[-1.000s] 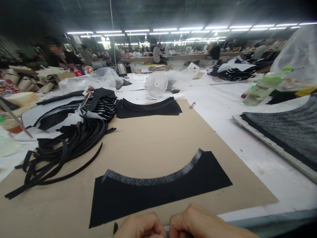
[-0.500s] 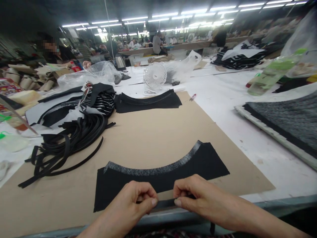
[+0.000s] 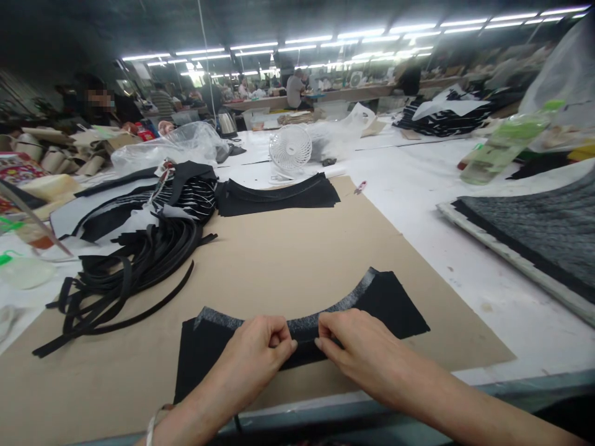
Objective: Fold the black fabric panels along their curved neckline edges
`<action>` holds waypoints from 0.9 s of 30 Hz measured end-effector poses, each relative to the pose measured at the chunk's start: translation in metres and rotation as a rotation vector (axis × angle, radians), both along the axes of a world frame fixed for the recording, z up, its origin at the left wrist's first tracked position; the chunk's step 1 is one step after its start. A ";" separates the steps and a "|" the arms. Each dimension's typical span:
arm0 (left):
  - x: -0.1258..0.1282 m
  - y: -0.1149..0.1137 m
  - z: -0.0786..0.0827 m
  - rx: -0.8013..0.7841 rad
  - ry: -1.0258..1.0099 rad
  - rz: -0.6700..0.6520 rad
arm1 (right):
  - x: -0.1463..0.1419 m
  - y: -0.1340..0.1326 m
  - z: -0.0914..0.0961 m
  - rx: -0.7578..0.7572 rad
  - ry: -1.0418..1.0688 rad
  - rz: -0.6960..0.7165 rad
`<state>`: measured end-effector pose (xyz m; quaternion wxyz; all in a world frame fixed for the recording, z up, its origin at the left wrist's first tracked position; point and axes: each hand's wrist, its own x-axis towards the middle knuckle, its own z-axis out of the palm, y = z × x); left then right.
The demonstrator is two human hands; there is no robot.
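Observation:
A flat black fabric piece (image 3: 395, 303) with a curved upper edge lies near the table's front. A greyish, speckled band (image 3: 218, 318) runs along that curve. Over the middle of the piece, my left hand (image 3: 263, 347) and my right hand (image 3: 351, 337) pinch a narrow black strip (image 3: 305, 339) stretched between them, just below the band. Black on black, it is hard to see whether the strip touches the fabric. A tangle of similar black strips (image 3: 134, 272) lies to the left. Farther back sits a stack of curved black pieces (image 3: 279, 198).
Brown board (image 3: 260, 254) covers the near table. Beyond it stand a small white fan (image 3: 290, 148) and a kettle (image 3: 227, 122). On the right are a green-capped bottle (image 3: 506, 145) and a stack of grey-black sheets (image 3: 534, 235). Other people sit and stand in the background.
Both hands have moved forward from the table's front edge with the strip, which is now over the fabric piece. The fabric has stayed in place.

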<state>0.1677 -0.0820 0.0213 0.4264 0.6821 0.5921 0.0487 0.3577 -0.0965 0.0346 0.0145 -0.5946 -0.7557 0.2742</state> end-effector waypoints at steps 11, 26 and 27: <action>0.003 0.019 -0.015 0.089 0.125 0.001 | -0.009 0.022 -0.017 -0.012 -0.064 0.000; 0.006 0.024 -0.023 0.073 0.169 0.017 | -0.007 0.025 -0.028 -0.005 -0.059 0.015; 0.007 0.024 -0.022 0.073 0.174 0.020 | -0.006 0.025 -0.030 -0.001 -0.054 0.018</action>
